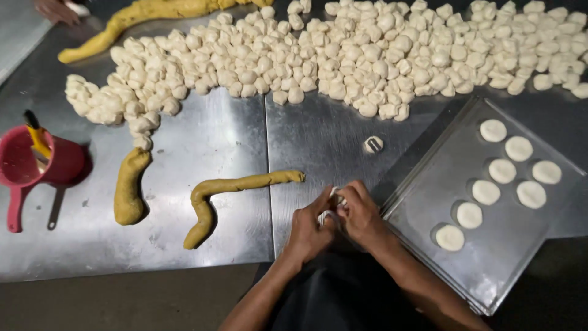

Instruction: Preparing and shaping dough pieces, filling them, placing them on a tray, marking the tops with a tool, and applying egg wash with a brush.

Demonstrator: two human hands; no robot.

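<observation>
My left hand [308, 228] and my right hand [362, 214] are pressed together at the table's near edge, both closed around one small white dough piece [327, 214] that shows between the fingers. A thin yellow filling rope [211, 199] lies just left of my hands. One small white dough ball [373, 144] sits alone a little beyond them. To the right stands a metal baking tray [490, 245] holding several flat round dough discs [502, 170]. A big heap of white dough balls [343, 55] stretches across the far side of the steel table [214, 135].
A thick yellow filling lump [129, 187] lies at the left. A red cup [30, 165] with a yellow-handled tool stands at the far left. A long yellow roll [135, 18] runs at the back left, where another person's hand [55, 9] rests.
</observation>
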